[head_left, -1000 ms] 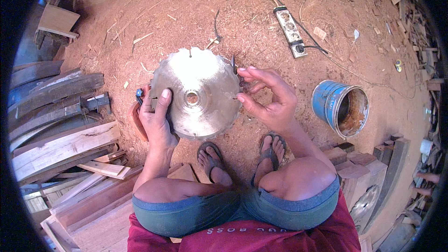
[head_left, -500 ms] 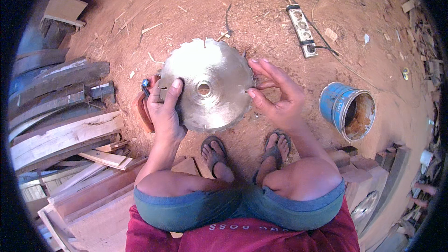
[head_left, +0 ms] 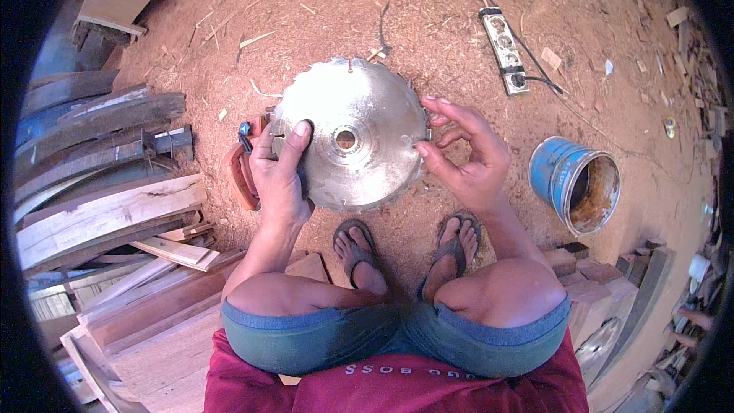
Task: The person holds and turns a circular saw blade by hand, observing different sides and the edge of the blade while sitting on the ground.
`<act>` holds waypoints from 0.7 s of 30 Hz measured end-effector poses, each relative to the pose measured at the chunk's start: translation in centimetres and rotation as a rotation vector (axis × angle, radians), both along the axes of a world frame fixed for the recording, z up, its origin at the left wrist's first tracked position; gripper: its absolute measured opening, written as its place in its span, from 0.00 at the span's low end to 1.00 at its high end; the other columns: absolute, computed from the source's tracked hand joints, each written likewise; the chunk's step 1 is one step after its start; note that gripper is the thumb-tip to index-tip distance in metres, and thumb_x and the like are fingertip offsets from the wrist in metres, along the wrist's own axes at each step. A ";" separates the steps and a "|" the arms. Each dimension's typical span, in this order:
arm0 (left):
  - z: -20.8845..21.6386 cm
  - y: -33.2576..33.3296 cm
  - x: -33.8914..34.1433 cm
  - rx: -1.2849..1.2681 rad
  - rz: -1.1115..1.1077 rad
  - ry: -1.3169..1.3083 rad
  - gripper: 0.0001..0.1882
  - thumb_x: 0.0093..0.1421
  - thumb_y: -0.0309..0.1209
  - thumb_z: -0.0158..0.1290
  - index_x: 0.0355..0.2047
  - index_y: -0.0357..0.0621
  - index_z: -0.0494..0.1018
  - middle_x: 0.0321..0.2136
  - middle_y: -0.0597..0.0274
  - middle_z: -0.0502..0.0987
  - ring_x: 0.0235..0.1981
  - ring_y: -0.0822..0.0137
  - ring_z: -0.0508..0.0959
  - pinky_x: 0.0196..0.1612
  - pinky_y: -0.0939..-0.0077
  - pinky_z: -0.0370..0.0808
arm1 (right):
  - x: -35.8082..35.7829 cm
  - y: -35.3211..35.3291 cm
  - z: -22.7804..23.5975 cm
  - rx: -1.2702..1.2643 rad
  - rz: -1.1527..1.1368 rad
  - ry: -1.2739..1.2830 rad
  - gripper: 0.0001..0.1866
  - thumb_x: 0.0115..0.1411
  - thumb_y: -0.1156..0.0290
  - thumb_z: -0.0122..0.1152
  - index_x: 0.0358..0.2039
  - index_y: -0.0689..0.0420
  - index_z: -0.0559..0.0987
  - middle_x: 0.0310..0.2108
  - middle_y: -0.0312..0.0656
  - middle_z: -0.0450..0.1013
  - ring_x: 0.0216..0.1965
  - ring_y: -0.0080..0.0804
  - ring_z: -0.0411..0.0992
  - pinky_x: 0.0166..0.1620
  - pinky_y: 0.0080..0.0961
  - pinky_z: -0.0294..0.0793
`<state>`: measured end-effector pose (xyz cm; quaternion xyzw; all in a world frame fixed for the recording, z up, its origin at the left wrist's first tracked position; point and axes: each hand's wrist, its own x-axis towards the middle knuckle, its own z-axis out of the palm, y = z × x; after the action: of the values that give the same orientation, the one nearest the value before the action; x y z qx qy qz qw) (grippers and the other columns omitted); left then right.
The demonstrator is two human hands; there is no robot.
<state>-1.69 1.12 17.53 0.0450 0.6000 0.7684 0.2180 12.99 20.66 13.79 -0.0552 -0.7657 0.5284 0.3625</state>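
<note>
A round, silvery circular saw blade (head_left: 329, 103) with a toothed rim and a centre hole is held up over the floor, its flat face toward me. My left hand (head_left: 281, 172) grips its left side, thumb lying on the face and fingers going behind the edge. At the right rim, my right hand (head_left: 470, 153) has its thumb tip and fingertips against the teeth, the fingers curled. Partly hidden behind my left hand is an orange tool (head_left: 243, 176) with a loop-like handle and a blue-and-black part, resting on the ground.
A white power strip (head_left: 505, 50) with a dark cable lies at the upper right. A blue metal bucket (head_left: 558, 176) is tipped on its side to the right. Boards (head_left: 115, 214) are stacked at left; wood blocks (head_left: 592, 283) and another saw blade (head_left: 600, 340) lie lower right.
The blade and both hands appear slightly farther right and up, while the whole view has also shifted a little. The hold on the blade looks much the same.
</note>
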 end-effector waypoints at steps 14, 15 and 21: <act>0.1 -0.3 -0.1 -0.006 0.002 0.001 0.21 0.59 0.28 0.62 0.51 0.35 0.73 0.43 0.60 0.79 0.42 0.71 0.79 0.48 0.74 0.75 | 0.1 0.0 -0.3 0.018 -0.007 0.004 0.32 0.48 0.81 0.73 0.55 0.58 0.73 0.51 0.47 0.76 0.44 0.27 0.74 0.37 0.18 0.75; 0.0 -0.4 -0.2 -0.011 0.009 0.007 0.20 0.59 0.28 0.62 0.51 0.35 0.73 0.43 0.60 0.79 0.41 0.71 0.79 0.48 0.75 0.75 | 0.1 0.0 -0.3 0.019 -0.010 0.003 0.32 0.48 0.82 0.73 0.55 0.58 0.73 0.51 0.47 0.76 0.44 0.27 0.74 0.37 0.18 0.75; 0.2 -0.6 -0.3 -0.021 -0.017 0.043 0.18 0.59 0.27 0.61 0.49 0.35 0.74 0.42 0.61 0.79 0.41 0.71 0.79 0.47 0.76 0.75 | 0.1 0.0 0.2 0.016 0.003 -0.006 0.34 0.46 0.82 0.74 0.55 0.57 0.73 0.50 0.47 0.76 0.44 0.29 0.75 0.37 0.20 0.76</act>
<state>-1.96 0.49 17.78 0.0643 0.6122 0.7590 0.2121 13.09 20.66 14.03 -0.0525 -0.7711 0.5228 0.3598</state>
